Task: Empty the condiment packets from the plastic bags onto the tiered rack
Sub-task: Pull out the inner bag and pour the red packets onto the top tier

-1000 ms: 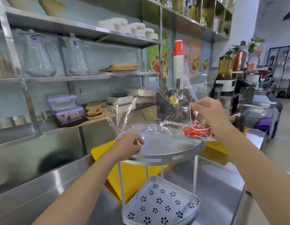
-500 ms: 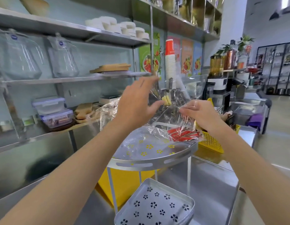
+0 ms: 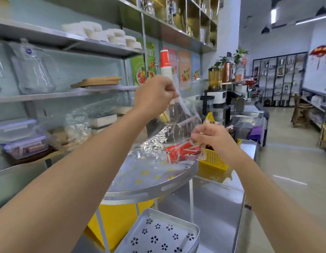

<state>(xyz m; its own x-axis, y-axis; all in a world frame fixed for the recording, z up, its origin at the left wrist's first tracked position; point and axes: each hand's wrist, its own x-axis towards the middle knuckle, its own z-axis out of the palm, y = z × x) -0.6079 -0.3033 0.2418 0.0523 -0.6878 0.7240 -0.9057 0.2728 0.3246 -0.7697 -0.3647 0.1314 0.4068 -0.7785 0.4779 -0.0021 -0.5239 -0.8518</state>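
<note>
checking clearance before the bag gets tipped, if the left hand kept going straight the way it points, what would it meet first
Probably the stack of paper cups just beyond the left hand, which points up and away while pinching the clear plastic bag. Depth is unclear, so the cups may stand well behind.

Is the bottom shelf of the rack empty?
Yes, as far as shown: the lower tray shows only bare flower-shaped holes; the red packets sit on the top tier.

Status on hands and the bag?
Left hand pinching clear plastic bag high. Right hand gripping its lower edge. Red packets on top tier, still bagged.
</note>
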